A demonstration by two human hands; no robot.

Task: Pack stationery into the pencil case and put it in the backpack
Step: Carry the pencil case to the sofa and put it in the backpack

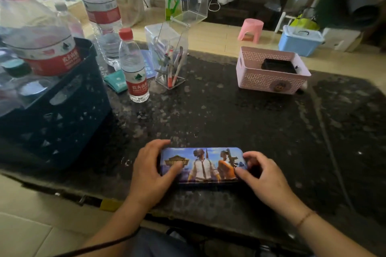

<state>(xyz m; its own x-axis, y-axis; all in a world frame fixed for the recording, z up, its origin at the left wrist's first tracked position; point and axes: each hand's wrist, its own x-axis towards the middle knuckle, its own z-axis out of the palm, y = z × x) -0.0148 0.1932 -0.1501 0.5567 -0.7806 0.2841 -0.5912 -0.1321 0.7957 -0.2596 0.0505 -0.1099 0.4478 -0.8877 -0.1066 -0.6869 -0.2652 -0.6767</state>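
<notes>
Pencil case (201,164) lies flat and closed at 6 o'clock on the dark stone table (240,123), lid printed with game-style armed figures and a gold emblem, text unreadable. Left hand (151,170) clamps its left end, thumb on lid; right hand (264,175) grips its right end. Small water bottle (133,68) at 11 o'clock, red label reads 农夫山泉. Clear pen holder (170,62) at 12, pink basket (271,70) at 1.

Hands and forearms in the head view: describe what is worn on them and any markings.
Both forearms are bare, with no sleeves in view. The left hand shows no ring, watch or band. The right hand has a thin reddish-brown string bracelet around the wrist. No gloves on either hand. A dark cord runs under the left forearm; what it belongs to cannot be told.
</notes>
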